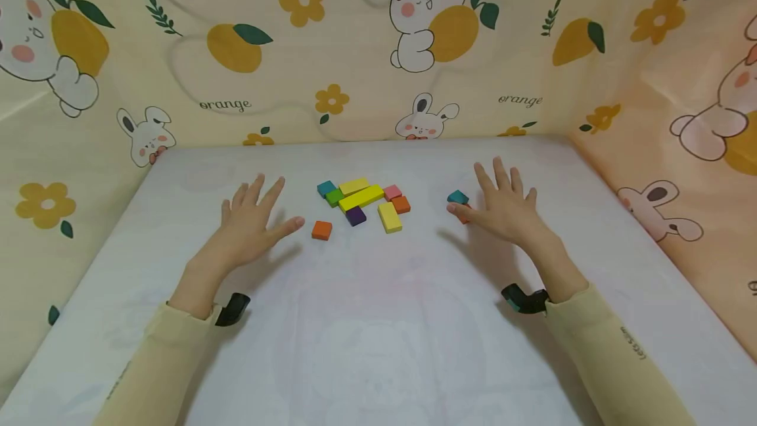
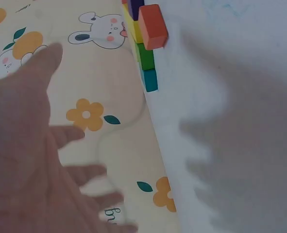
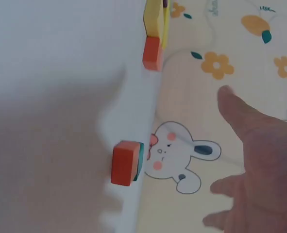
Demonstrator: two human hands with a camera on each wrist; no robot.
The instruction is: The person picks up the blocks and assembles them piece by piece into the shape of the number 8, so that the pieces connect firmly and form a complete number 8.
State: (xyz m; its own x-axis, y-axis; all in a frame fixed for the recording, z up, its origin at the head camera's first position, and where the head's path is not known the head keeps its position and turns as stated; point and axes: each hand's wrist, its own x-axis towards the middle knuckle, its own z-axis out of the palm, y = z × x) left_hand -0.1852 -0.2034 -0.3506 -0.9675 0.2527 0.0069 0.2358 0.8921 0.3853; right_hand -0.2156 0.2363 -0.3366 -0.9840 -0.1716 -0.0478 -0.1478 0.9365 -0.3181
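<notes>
In the head view, left hand [image 1: 250,230] and right hand [image 1: 507,211] are seen empty, fingers spread apart, bright blocks [image 1: 361,198] clustered between on the worktop [image 1: 378,321]. In the left wrist view, the palm [image 2: 19,155] is shown; in the right, an orange block [image 3: 126,164], partly thumb-covered in the first, is bared.
</notes>
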